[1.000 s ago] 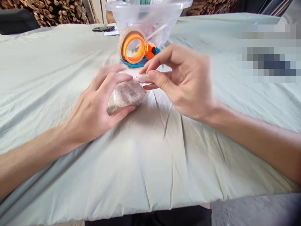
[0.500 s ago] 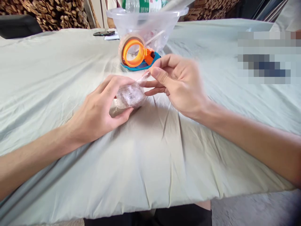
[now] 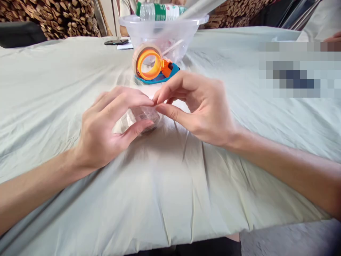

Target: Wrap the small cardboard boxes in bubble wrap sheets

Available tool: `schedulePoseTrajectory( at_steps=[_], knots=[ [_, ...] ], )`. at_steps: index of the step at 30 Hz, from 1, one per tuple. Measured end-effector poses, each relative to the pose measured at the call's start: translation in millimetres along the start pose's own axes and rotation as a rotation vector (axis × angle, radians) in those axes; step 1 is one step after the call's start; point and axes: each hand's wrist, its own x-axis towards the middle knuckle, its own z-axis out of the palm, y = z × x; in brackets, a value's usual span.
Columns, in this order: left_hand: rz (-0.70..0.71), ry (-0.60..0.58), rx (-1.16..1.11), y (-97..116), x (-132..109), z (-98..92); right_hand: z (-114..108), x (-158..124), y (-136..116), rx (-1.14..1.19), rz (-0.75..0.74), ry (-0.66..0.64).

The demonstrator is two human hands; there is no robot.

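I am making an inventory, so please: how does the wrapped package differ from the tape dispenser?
The wrapped package is mostly transparent, while the tape dispenser is orange and blue. The package sits within the curl of the left hand; the dispenser stands farther back. The package is a compact lump, whereas the dispenser has a round ring. Both appear to rest on the tablecloth.

wearer | left forearm (image 3: 39,188), 8 o'clock: bare up to the view's edge; tapering to the wrist | right forearm (image 3: 287,167), 4 o'clock: bare likewise; smooth outline | left hand (image 3: 106,119) and right hand (image 3: 206,110): bare | garment (image 3: 210,248), 6 o'clock: plain black; only a strip visible
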Motion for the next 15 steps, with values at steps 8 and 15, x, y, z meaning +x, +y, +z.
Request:
schedulePoseTrajectory(
  at_steps=[8, 15],
  knots=[
    [-0.060, 0.083, 0.020, 8.4, 5.8, 3.6, 1.5, 0.7, -3.3, -0.001, -0.014, 0.041],
    [-0.098, 0.053, 0.093, 10.8, 5.9, 2.2, 3.6, -0.5, -5.1, 0.015, 0.053, 0.058]
  ],
)
